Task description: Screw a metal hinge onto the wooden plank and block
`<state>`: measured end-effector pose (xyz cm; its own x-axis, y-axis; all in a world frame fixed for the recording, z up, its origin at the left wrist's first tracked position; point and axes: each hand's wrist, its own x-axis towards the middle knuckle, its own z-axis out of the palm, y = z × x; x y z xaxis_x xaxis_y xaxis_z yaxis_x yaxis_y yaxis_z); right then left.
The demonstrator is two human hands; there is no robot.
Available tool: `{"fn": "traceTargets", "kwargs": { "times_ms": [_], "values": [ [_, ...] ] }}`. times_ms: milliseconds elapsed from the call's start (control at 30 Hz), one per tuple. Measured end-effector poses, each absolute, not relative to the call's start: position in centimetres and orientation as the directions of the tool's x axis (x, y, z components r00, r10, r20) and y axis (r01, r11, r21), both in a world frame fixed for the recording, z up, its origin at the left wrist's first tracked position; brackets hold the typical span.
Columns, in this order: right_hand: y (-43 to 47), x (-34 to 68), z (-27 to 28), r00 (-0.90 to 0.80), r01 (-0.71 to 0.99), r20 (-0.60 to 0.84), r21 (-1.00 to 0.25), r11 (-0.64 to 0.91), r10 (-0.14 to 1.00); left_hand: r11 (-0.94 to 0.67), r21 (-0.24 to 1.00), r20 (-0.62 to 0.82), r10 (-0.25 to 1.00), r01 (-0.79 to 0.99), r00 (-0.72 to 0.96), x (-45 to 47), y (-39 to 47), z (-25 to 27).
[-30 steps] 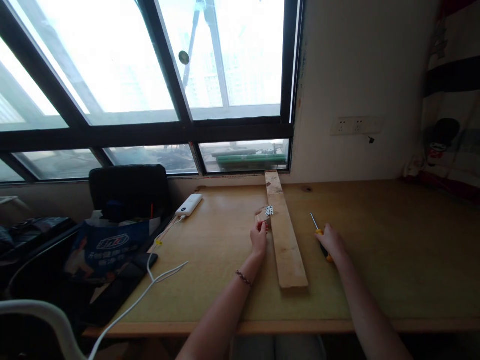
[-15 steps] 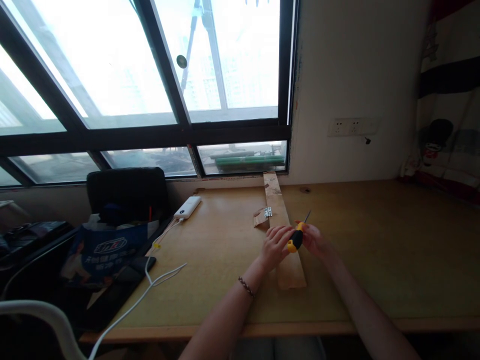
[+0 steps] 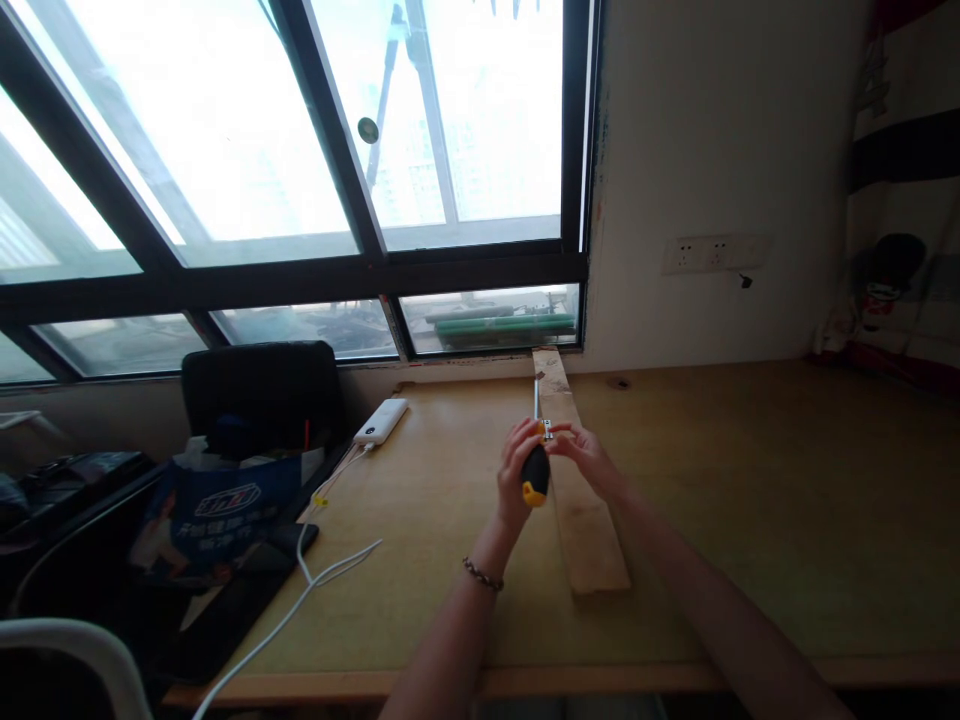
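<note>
Below a dark-framed window [image 3: 375,270] spreads a wide wooden counter [image 3: 720,540]. A long board [image 3: 592,550] lies on it, far end toward the window. The left hand [image 3: 513,475] is just left of the board, fingers clamped round a yellow-and-black screwdriver [image 3: 535,476], its shaft pointing away. The right hand [image 3: 591,462] reaches over the board to a small metal hinge [image 3: 548,428]; whether its fingers pinch or merely touch it, I can't quite tell.

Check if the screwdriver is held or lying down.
Held: the left hand grips the screwdriver by its black-and-yellow handle, shaft pointing toward the window.
</note>
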<state>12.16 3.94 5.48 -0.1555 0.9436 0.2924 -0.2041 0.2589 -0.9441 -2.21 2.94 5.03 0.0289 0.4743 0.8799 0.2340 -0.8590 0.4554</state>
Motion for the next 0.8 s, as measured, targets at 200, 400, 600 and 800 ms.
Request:
{"fn": "traceTargets", "kwargs": {
  "times_ms": [200, 400, 600, 800],
  "values": [
    [9.9, 14.0, 4.0, -0.287, 0.554, 0.462, -0.634, 0.539, 0.839, -0.724, 0.674, 0.561, 0.632, -0.148, -0.535, -6.9, 8.6, 11.4],
    [13.4, 11.8, 2.2, -0.412, 0.782, 0.292, -0.374, 0.500, 0.863, -0.478, 0.669, 0.121, 0.826, -0.569, -0.551, -10.3, 13.6, 12.7],
    [14.8, 11.1, 2.3, -0.360, 0.835, 0.250, -0.343, 0.430, 0.899, -0.232, 0.760, 0.052, 0.953, -0.607, -0.300, -8.9, 14.1, 11.3],
    [15.0, 12.1, 1.2, -0.362, 0.673, 0.316, -0.563, 0.480, 0.877, -0.262, 0.827, 0.185, 0.962, -0.497, -0.198, -7.0, 13.8, 10.7]
  ]
}}
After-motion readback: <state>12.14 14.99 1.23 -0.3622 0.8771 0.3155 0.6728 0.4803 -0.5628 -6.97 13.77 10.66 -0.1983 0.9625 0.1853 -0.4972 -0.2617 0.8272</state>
